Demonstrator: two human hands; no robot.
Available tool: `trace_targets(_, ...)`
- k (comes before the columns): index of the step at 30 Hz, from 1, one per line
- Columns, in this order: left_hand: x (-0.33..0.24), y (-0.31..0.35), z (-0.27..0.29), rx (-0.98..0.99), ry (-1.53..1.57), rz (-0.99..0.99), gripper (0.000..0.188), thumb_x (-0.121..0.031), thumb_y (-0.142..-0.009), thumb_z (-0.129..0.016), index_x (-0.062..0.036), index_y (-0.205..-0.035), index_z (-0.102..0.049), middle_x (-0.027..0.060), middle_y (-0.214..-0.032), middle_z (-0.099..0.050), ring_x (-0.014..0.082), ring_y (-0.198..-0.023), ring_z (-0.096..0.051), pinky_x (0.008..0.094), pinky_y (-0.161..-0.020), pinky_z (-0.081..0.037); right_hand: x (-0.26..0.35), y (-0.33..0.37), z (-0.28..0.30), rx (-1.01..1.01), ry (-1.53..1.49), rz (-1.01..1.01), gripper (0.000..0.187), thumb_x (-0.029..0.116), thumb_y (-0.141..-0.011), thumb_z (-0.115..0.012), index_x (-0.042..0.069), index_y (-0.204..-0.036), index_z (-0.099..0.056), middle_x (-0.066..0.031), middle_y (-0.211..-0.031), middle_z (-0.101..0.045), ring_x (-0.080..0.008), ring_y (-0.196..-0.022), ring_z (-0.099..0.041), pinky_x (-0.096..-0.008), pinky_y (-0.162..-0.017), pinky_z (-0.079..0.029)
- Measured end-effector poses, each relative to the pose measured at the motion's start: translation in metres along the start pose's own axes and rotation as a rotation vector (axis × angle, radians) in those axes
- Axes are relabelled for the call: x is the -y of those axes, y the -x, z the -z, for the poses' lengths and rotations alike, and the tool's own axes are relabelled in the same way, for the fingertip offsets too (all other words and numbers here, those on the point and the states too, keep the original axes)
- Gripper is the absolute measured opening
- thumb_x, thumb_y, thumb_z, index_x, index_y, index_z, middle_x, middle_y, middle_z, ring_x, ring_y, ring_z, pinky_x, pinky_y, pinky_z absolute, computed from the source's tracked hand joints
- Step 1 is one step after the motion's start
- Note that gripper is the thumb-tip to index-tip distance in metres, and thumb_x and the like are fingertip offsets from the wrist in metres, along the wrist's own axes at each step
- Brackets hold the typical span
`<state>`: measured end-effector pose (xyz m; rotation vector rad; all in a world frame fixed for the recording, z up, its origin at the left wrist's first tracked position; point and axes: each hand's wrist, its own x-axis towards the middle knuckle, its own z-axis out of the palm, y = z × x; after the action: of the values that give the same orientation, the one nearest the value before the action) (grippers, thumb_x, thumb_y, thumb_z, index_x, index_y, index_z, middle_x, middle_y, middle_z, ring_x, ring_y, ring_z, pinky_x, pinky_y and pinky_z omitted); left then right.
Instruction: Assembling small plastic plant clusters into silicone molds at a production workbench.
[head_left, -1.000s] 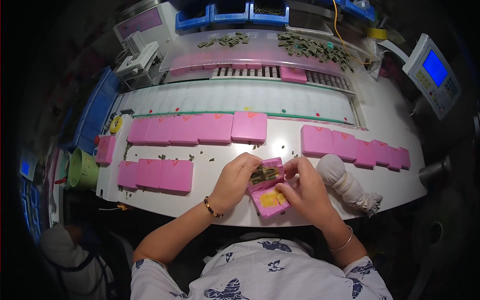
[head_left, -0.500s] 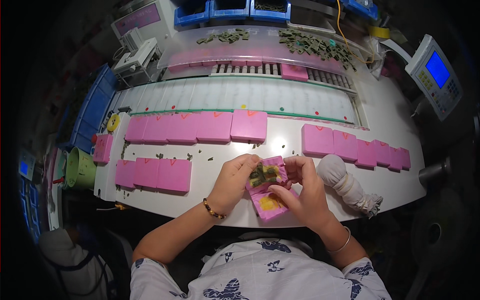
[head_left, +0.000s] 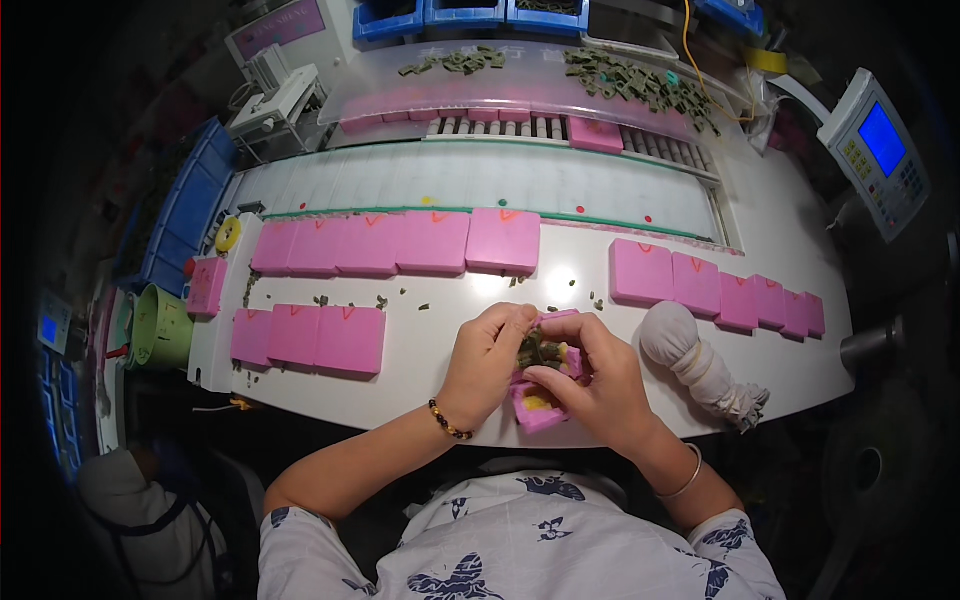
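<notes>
Near the table's front edge, an opened pink rubber mould (head_left: 536, 415) with yellow-stained hollows is held between my two hands. My left hand (head_left: 488, 355) grips its far left side, the fingers curled and the thumb along the edge. On the right side, my right hand (head_left: 605, 385) closes round the mould, its thumb laid across the front. Green moulded pieces (head_left: 540, 350) stand up out of the bent upper part, close to both hands' fingers. My fingers hide much of the mould. Beside my right hand lies a white cloth-wrapped bundle (head_left: 672, 338).
Pink mould blocks (head_left: 503, 242) line the table at left, with more blocks (head_left: 640, 270) at right. Green scraps (head_left: 424, 307) dot the surface. Behind run a pale conveyor (head_left: 400, 180) and a translucent shelf (head_left: 530, 75) bearing green pieces. A control panel (head_left: 880, 140) stands at right.
The mould has been bent between my hands, and the green pieces now stick up from it. My left hand has shifted right, towards the right hand. The coloured dots along the conveyor have moved left.
</notes>
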<state>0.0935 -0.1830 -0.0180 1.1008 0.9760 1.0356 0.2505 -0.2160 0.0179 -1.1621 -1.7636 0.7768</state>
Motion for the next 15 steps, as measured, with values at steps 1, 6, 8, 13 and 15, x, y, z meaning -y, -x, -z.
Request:
trace_targets(1, 0.0, 0.0, 0.001, 0.003, -0.007, 0.005, 0.032, -0.024, -0.103, -0.053, 0.0048, -0.095, -0.064, 0.0011, -0.079, -0.059, 0.0064, -0.074, -0.05, 0.0242, -0.068, -0.044, 0.003, -0.001, 0.0, 0.015, 0.003, -0.025, 0.037, 0.007, -0.08, -0.076, -0.002, -0.11, -0.056, -0.0159, -0.097, -0.067, -0.0236, -0.085, -0.069, -0.0309, -0.075, -0.055)
trace_targets(6, 0.002, 0.0, 0.004, 0.021, 0.008, 0.034, 0.032, -0.023, -0.103, -0.053, 0.0052, -0.096, -0.065, 0.0013, -0.078, -0.059, 0.0062, -0.074, -0.048, 0.0241, -0.067, -0.044, -0.001, 0.001, -0.004, 0.012, -0.097, -0.084, 0.03, 0.003, -0.081, -0.074, -0.002, -0.105, -0.058, -0.0135, -0.094, -0.068, -0.0184, -0.078, -0.068, -0.028, -0.071, -0.054)
trace_targets(8, -0.001, 0.001, 0.002, 0.015, 0.005, -0.008, 0.032, -0.024, -0.102, -0.053, 0.0054, -0.094, -0.064, 0.0004, -0.077, -0.057, 0.006, -0.073, -0.046, 0.0243, -0.065, -0.042, -0.003, 0.005, -0.004, 0.033, -0.252, -0.209, 0.028, -0.001, -0.084, -0.071, -0.002, -0.107, -0.056, -0.0076, -0.099, -0.065, -0.0092, -0.085, -0.064, -0.0236, -0.076, -0.054)
trace_targets(13, -0.007, 0.0, 0.011, 0.07, -0.038, 0.058, 0.034, -0.025, -0.102, -0.054, 0.0058, -0.096, -0.065, 0.0016, -0.077, -0.059, 0.0064, -0.075, -0.049, 0.0241, -0.068, -0.044, -0.003, 0.007, -0.005, 0.014, -0.315, -0.285, 0.025, -0.002, -0.085, -0.07, -0.001, -0.105, -0.055, -0.0048, -0.096, -0.063, -0.0065, -0.082, -0.062, -0.0213, -0.071, -0.054)
trace_targets(15, -0.007, 0.0, 0.012, 0.086, -0.039, 0.057, 0.034, -0.026, -0.102, -0.054, 0.0059, -0.097, -0.065, 0.0021, -0.077, -0.06, 0.0068, -0.075, -0.05, 0.0242, -0.069, -0.044, -0.004, 0.009, -0.006, 0.006, -0.292, -0.258, 0.026, -0.002, -0.085, -0.069, -0.001, -0.105, -0.054, -0.005, -0.096, -0.062, -0.006, -0.08, -0.062, -0.0215, -0.069, -0.054)
